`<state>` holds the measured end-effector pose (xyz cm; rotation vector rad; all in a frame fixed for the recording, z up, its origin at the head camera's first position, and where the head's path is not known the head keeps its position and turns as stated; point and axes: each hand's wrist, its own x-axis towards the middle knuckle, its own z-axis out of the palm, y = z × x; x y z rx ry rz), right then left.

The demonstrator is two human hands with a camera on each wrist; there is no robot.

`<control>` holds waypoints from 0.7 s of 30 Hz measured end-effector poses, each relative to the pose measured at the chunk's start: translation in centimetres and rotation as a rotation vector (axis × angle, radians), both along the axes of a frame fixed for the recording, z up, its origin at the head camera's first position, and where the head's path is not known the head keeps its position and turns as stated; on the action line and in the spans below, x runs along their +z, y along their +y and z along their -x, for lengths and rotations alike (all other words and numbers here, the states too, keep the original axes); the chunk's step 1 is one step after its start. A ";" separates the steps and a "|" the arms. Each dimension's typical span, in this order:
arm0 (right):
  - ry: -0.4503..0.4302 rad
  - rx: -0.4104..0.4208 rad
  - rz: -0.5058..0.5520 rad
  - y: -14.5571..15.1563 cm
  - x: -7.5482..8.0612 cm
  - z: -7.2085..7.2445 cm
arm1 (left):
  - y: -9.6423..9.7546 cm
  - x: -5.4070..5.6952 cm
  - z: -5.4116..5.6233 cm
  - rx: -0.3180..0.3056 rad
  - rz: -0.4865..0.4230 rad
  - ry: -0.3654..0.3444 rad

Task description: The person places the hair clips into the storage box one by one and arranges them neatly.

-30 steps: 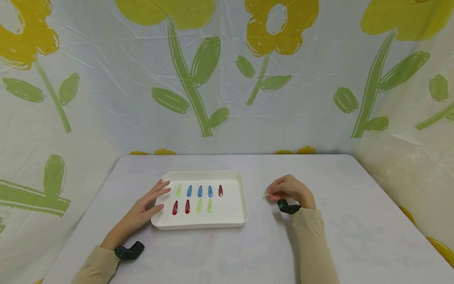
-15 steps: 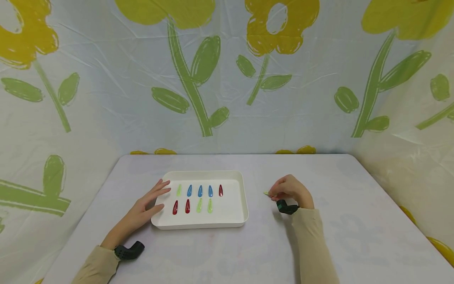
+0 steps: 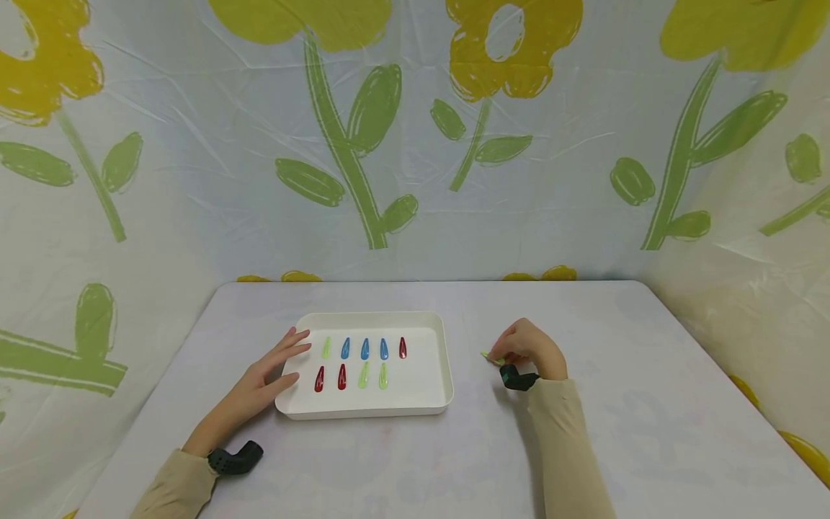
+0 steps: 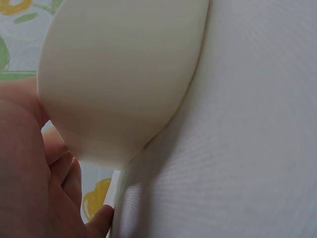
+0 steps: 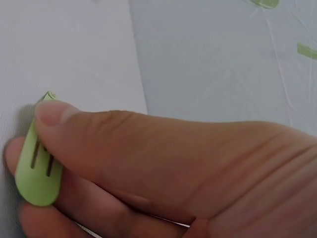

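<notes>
Between thumb and fingers, my right hand pinches a light green snap hair clip, low over the table right of the tray. Its narrow tip sticks out above the thumb, and the rounded end with two slots hangs below. My left hand rests at the left rim of a white tray, fingers loosely extended and thumb over the edge. Inside the tray lie two rows of hair clips. The far row has a green clip, several blue clips and a red clip; the near row has red clips and green clips.
A pale cloth covers the table, whose far edge meets a flower-printed curtain. Dark wrist cameras sit at both wrists. The tray's right third shows bare bottom.
My right hand has shifted slightly left and turned, and the green clip in it now shows a different angle. The left hand, tray and laid-out clips stay in place.
</notes>
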<state>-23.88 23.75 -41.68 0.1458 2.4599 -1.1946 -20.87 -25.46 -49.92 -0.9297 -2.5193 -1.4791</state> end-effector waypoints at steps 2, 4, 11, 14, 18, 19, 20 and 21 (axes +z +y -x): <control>-0.006 0.003 0.004 0.0 -0.1 0.0 | 0.0 0.0 0.0 -0.002 0.000 -0.003; -0.009 -0.010 0.009 -0.1 -0.2 0.0 | 0.0 0.1 0.0 -0.005 -0.003 -0.004; -0.015 -0.038 0.025 -0.3 -0.8 0.1 | 0.0 0.0 0.0 -0.016 -0.011 0.008; -0.023 -0.040 0.066 -0.3 -0.8 0.2 | 0.0 -0.1 0.0 -0.013 -0.007 0.012; -0.027 -0.028 0.131 -0.3 -0.7 0.4 | 0.0 -0.2 0.0 -0.005 -0.005 0.004; -0.028 -0.021 0.144 -0.3 -0.7 0.4 | 0.0 -0.2 0.0 -0.004 -0.008 -0.001; -0.032 -0.012 0.155 -0.3 -0.7 0.4 | 0.0 -0.2 0.0 -0.006 -0.010 -0.003; -0.031 -0.002 0.162 -0.4 -0.6 0.4 | 0.0 -0.1 0.0 -0.008 -0.012 -0.006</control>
